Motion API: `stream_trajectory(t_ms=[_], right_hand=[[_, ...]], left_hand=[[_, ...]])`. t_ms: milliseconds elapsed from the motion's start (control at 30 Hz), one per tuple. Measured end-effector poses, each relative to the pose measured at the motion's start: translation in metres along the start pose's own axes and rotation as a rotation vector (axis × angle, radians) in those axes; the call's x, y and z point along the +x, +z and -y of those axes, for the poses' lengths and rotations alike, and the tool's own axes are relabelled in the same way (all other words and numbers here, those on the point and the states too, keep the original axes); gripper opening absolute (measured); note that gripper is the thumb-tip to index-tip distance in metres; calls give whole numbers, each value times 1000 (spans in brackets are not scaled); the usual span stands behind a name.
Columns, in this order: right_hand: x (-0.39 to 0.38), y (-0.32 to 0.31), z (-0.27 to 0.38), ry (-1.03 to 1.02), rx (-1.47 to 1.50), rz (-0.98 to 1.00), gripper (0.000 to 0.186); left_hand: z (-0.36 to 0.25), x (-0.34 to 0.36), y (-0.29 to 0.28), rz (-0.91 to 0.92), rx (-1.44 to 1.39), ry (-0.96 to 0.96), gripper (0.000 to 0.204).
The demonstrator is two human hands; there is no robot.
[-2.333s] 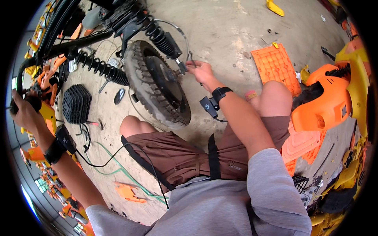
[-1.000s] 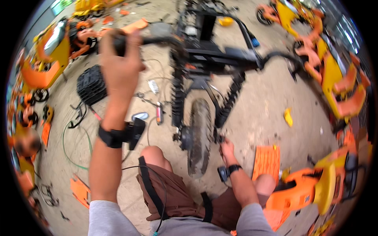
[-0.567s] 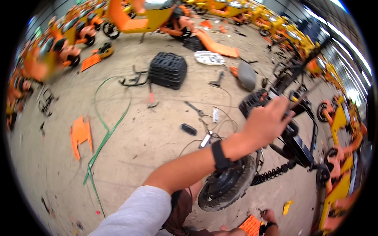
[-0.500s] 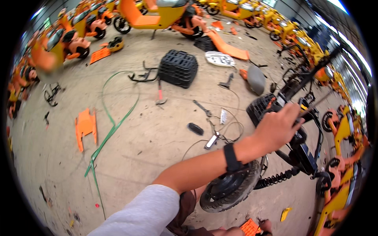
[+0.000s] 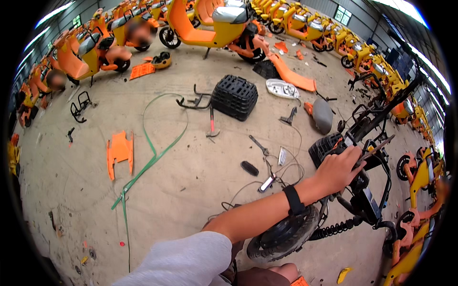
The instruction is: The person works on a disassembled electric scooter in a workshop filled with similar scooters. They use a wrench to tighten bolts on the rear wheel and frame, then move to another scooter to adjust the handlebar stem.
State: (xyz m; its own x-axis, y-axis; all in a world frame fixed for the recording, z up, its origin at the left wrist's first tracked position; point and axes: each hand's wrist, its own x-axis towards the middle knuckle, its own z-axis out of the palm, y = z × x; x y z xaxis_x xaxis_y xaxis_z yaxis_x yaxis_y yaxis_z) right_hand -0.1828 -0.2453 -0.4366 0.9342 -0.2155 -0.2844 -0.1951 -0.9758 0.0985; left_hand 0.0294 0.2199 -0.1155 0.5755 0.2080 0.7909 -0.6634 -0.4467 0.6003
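My left hand (image 5: 336, 172), with a black band (image 5: 293, 199) on its wrist, reaches over the stripped scooter frame (image 5: 365, 190) at the right. Its fingers are closed round a thin, dark, rod-like tool (image 5: 380, 147) that points up and to the right; its exact kind does not show. Below the forearm lies the scooter's black wheel (image 5: 281, 238), beside a coil spring shock absorber (image 5: 336, 229). A black plastic basket (image 5: 325, 148) is just beyond the hand. My right hand is out of view.
On the concrete floor lie a wrench (image 5: 259, 144), a hammer (image 5: 212, 125), a black crate (image 5: 234, 97), a grey seat (image 5: 322, 117), an orange panel (image 5: 120, 151) and a green strap (image 5: 153, 159). Yellow and orange scooters (image 5: 214, 33) stand around. Loose cables (image 5: 292, 169) trail near the wheel.
The view has shifted, so the floor objects sit lower and farther right. My left hand stays at the frame, and the tool in it slopes less steeply. The orange grid piece at the bottom is mostly out of view.
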Motion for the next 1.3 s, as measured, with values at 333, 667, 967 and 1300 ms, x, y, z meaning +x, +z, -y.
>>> stream_trajectory(t_ms=[333,667,967,1300], right_hand=[[-73,8,15,16,-99,-238,28],[-102,-146,69,384,1861,-480,50],[-98,-340,183,-544,1413,-718,32],[12,-305,253,-430,859,-1310,48]], left_hand=[[-11,-2,-5,42,-8,-95,26],[-3,-2,13,10,-41,-105,23],[3,4,7,193,-16,-189,24],[30,-76,-121,485,265,99,35]])
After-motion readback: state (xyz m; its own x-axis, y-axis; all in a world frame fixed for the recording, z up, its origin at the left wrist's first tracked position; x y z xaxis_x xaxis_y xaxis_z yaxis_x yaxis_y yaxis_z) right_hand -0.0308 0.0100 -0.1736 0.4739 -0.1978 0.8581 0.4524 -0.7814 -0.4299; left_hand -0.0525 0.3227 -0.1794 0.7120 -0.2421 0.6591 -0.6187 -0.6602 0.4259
